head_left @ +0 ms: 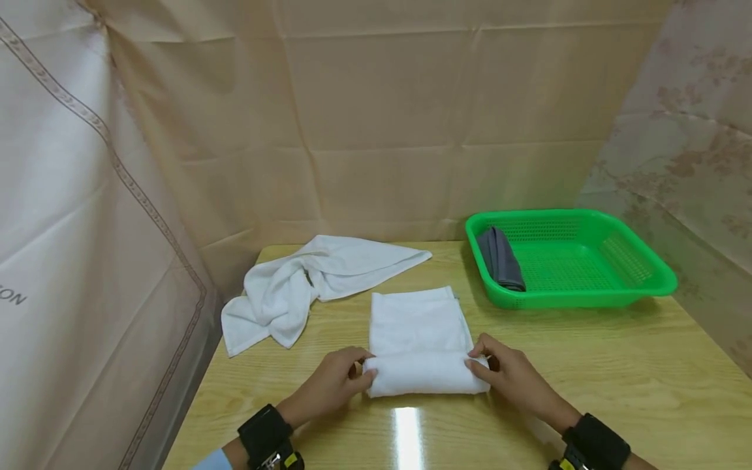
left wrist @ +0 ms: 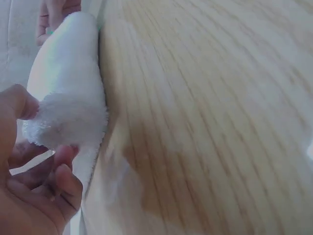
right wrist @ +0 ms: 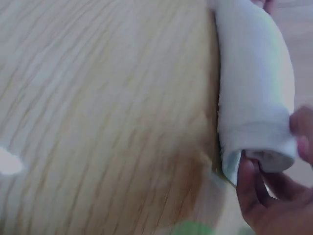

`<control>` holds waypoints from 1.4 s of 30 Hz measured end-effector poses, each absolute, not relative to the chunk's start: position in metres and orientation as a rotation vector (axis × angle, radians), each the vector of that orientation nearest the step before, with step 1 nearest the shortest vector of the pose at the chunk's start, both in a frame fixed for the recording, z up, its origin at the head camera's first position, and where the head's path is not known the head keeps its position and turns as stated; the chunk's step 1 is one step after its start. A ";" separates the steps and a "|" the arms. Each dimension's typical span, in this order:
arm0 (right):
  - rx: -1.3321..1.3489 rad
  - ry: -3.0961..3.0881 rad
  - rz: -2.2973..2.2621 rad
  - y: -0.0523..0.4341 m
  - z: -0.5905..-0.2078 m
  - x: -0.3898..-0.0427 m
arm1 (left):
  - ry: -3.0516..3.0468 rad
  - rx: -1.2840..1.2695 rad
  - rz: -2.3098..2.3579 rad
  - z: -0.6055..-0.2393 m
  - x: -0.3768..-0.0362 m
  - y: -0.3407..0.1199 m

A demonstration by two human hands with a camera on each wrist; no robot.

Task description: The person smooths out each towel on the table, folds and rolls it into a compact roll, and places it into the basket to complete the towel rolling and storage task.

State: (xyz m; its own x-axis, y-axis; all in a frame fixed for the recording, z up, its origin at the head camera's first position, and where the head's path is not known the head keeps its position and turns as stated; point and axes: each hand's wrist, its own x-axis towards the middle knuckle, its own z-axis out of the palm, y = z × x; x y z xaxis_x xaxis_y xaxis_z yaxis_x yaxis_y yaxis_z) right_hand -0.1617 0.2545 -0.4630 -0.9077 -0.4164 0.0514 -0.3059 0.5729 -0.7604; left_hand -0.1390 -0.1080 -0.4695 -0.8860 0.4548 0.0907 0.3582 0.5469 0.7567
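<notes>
Beige cloth panels close in a light wooden table [head_left: 587,365] on three sides. Near its front edge lies a folded white towel [head_left: 420,323], its near end already rolled into a short cylinder. The left hand [head_left: 335,382] pinches the roll's left end between thumb and curled fingers [left wrist: 63,176]; the right hand [head_left: 508,375] grips the right end the same way, its fingers [right wrist: 247,183] curled under the open spiral. The step in hand looks like rolling the towel away from the person, with roughly a third wound up and the flat remainder stretching toward the back wall. The next move would call for both hands to turn together and keep the ends level, or the roll will cone.

Ahead of the flat part there is bare wood. A crumpled white towel [head_left: 299,284] lies to the left rear, close to but apart from the flat part, and hangs over the table's left edge. A green basket [head_left: 640,277] holding a rolled grey cloth [head_left: 501,259] stands well apart to the right rear.
</notes>
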 end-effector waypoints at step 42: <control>-0.720 2.536 -1.077 0.266 -0.459 -0.167 | 2.791 0.726 1.208 -0.473 -0.135 -0.108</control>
State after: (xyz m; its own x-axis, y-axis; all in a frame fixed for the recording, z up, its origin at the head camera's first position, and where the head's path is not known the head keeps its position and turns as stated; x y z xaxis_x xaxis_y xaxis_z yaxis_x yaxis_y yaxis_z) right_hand -0.1669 0.2661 -0.4593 -0.8322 -0.5500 -0.0705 -0.3312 0.5950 -0.7323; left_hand -0.1348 -0.1079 -0.4733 -0.8919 0.4205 0.1661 0.4089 0.5934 0.6933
